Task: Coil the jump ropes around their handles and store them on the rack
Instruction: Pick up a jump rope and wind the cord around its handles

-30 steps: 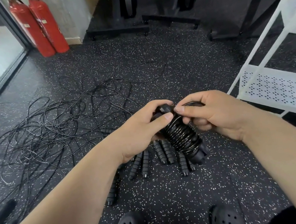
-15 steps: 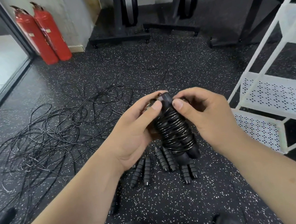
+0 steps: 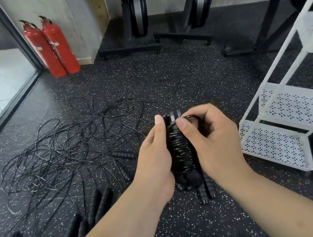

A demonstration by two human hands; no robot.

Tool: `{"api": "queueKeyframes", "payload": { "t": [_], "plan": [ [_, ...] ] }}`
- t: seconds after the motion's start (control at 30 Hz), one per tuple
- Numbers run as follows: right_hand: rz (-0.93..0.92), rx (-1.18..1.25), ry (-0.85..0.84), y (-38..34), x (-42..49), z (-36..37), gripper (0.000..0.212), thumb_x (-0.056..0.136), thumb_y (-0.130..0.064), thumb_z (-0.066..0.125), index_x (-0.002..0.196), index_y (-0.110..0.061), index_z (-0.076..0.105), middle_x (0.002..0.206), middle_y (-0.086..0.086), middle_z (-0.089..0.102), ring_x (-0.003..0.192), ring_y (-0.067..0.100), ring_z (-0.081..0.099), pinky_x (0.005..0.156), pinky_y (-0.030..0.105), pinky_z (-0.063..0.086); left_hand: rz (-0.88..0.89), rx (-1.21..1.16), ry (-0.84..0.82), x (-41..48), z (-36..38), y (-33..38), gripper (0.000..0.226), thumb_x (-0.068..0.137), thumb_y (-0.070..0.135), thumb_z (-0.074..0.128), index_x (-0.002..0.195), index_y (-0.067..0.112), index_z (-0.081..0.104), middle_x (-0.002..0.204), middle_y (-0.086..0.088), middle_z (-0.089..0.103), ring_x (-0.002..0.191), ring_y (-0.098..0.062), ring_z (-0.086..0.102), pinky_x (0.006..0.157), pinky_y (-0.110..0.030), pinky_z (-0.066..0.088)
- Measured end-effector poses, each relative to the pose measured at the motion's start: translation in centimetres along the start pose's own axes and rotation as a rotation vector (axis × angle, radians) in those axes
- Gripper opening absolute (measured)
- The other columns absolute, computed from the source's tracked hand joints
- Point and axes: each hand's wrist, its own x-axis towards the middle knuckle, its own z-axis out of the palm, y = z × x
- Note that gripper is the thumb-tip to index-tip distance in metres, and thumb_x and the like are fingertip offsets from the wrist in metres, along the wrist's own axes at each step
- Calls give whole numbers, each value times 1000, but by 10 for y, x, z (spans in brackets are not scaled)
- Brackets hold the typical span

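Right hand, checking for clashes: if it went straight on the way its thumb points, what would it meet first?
The right hand would meet the coiled jump rope at once; its thumb rests on it. The left hand seems to lie just beyond, though depth is unclear.

Rope tangle [image 3: 55, 153] left, rack [image 3: 272, 141] right.

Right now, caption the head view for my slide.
Left hand and right hand grip a coiled jump rope above loose ropes on the speckled floor, beside a white rack.
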Motion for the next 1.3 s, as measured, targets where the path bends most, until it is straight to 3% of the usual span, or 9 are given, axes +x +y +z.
{"api": "queueKeyframes", "payload": {
  "t": [0.23, 0.47, 0.57, 0.7, 0.77, 0.87, 1.07, 1.17, 1.3],
  "plan": [
    [-57, -62, -59, -6, -4, 7, 8, 91, -25, 83, 95, -30, 78, 93, -12, 74, 91, 15, 70, 79, 16, 48, -207, 0, 95, -6, 8, 0, 60, 94, 78, 57, 108, 26, 84, 103, -5, 83, 97, -29, 81, 99, -53, 61],
    [57, 109, -116, -8, 2, -3, 12, 97, -23, 77, 105, -32, 78, 78, -3, 65, 70, 11, 58, 69, 32, 49, 2, 111, 120, 1, -5, 11, 48, 91, 75, 65, 103, 31, 81, 107, -1, 82, 105, -27, 78, 99, -54, 60],
    [152, 268, -149, -13, -5, 1, 16, 97, -16, 74, 108, -27, 79, 82, 8, 63, 81, 15, 65, 84, 30, 58, 53, 140, 147, 7, -11, 14, 30, 89, 78, 65, 84, 49, 72, 106, 7, 76, 113, -26, 73, 106, -57, 54],
    [358, 572, -247, -23, -17, 7, 20, 101, -13, 64, 114, -19, 77, 78, 4, 55, 74, 21, 62, 86, 44, 54, 90, 185, 124, 20, -19, 8, 66, 85, 77, 66, 103, 14, 55, 89, -10, 64, 83, -27, 62, 97, -63, 54],
    [377, 576, -272, -26, -19, 8, 22, 105, -10, 59, 113, -19, 77, 73, 3, 48, 66, 20, 50, 77, 45, 49, 116, 221, 94, 27, -23, 4, 65, 87, 73, 68, 102, 12, 52, 86, -11, 60, 76, -27, 56, 83, -58, 51],
    [376, 388, -258, -26, -18, 6, 26, 107, -7, 57, 108, -23, 78, 68, 2, 43, 61, 19, 41, 63, 37, 46, 116, 266, 113, 34, -27, 0, 52, 85, 74, 71, 94, 25, 57, 92, -10, 67, 83, -30, 62, 88, -62, 55],
    [322, -366, -439, -10, -8, -7, 23, 98, -43, 72, 117, -51, 60, 91, -14, 63, 71, 5, 59, 67, 25, 49, 279, 620, 203, 41, -34, -6, 42, 103, 49, 65, 141, 36, 53, 125, 12, 65, 114, -8, 63, 103, -35, 52],
    [151, -727, -629, -11, -4, -9, 28, 95, -52, 72, 117, -45, 56, 98, -15, 62, 87, 7, 62, 74, 29, 51, 357, 770, 190, 48, -36, -8, 38, 101, 44, 70, 137, 34, 63, 116, 14, 71, 108, -7, 67, 101, -36, 54],
    [6, -889, -754, -13, -9, -5, 31, 104, -58, 54, 86, -33, 52, 78, -12, 59, 78, 14, 61, 69, 39, 52, 335, 829, 170, 50, -38, -10, 32, 102, 45, 68, 129, 29, 63, 110, 11, 72, 105, -13, 68, 99, -42, 54]
  ]
}}
